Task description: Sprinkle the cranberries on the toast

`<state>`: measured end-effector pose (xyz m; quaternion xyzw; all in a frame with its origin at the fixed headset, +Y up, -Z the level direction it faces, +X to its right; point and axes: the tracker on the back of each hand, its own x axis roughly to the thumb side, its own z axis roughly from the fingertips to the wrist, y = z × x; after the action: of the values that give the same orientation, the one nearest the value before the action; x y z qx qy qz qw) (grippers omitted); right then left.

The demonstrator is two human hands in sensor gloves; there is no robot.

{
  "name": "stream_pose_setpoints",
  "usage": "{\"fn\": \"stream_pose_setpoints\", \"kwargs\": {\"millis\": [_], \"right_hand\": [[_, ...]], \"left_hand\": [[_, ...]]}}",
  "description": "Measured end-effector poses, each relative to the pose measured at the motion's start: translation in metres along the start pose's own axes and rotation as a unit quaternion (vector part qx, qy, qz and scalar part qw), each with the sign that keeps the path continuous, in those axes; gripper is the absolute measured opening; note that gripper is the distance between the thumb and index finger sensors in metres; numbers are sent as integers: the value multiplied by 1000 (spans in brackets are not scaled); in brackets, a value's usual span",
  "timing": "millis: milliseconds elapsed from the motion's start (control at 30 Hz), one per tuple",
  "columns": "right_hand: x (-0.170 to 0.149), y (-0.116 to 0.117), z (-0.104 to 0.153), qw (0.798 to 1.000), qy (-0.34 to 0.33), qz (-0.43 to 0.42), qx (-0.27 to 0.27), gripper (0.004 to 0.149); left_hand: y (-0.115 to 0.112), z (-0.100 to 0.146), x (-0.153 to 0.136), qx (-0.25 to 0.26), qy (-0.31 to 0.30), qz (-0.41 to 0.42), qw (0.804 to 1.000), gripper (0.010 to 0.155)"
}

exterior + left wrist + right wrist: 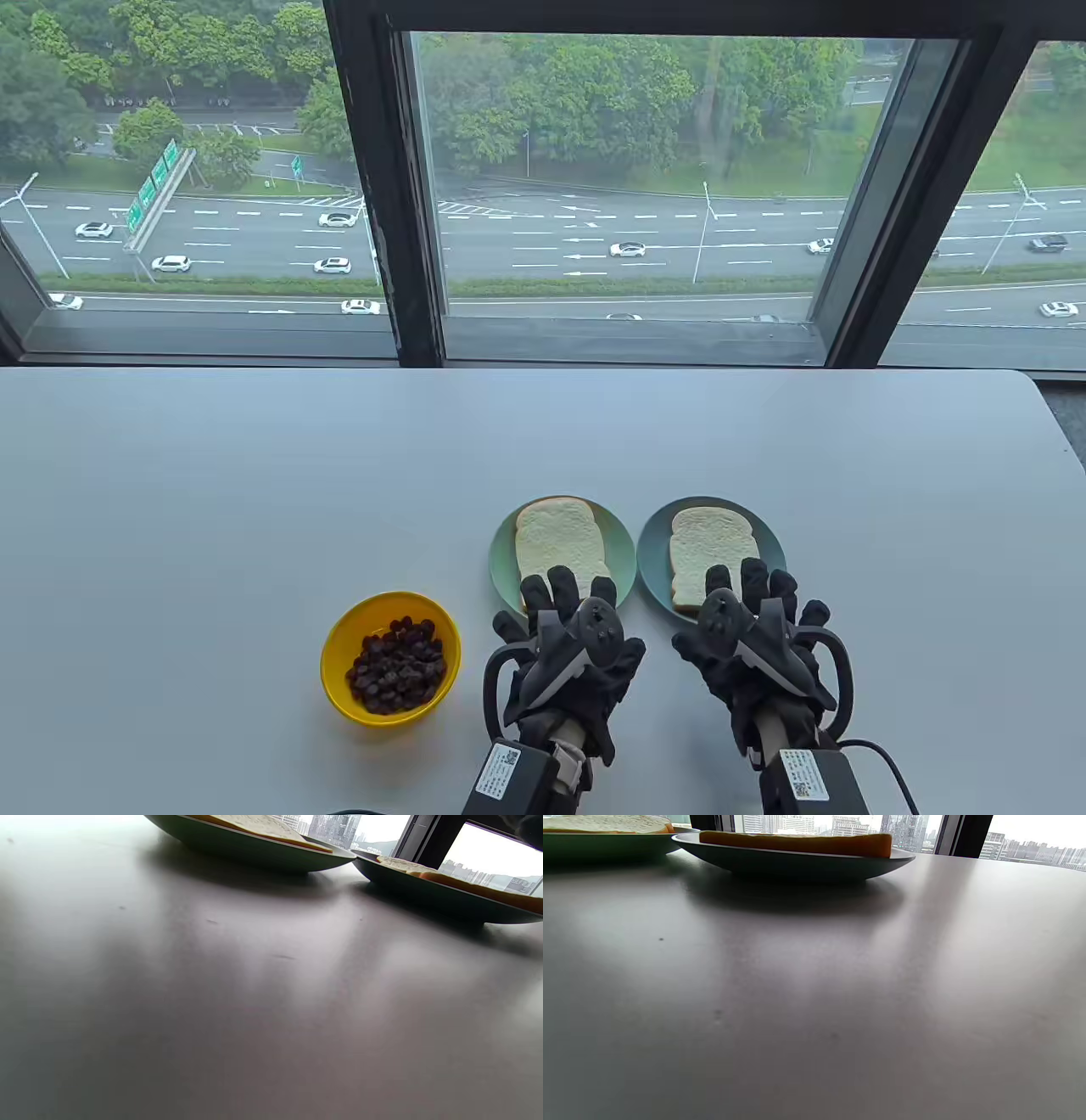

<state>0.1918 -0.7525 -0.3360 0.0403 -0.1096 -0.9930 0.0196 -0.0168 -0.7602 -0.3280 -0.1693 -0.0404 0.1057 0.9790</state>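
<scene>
Near edges of both toast slices (560, 543) (708, 548) hidden behind hands. Left hand (564, 658) and right hand (751, 654): grip spread flat, holding nothing. Cranberries (396, 666) in yellow bowl (339, 645), left of both, on counter (212, 509).

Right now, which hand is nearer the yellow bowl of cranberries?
Left. The left hand lies just right of the yellow bowl; the right hand lies farther right, beyond the left one, by the blue plate.
</scene>
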Motion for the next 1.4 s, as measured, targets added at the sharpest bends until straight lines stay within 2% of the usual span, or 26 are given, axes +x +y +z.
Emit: {"fn": "stream_pose_setpoints", "kwargs": {"millis": [500,900,1133,1400], "right_hand": [[-13,1,-2,999,18,-16,27,85],[-14,3,-3,999,17,-26,38,85],[-14,4,-3,999,15,-24,39,85],[-14,4,-3,999,14,-21,42,84]], "left_hand": [[1,-2,2,-10,9,-11,1000,80],[6,-1,-10,1,40,-1,999,79],[13,1,-9,25,47,-16,998,79],[21,2,-29,27,84,17,996,78]]}}
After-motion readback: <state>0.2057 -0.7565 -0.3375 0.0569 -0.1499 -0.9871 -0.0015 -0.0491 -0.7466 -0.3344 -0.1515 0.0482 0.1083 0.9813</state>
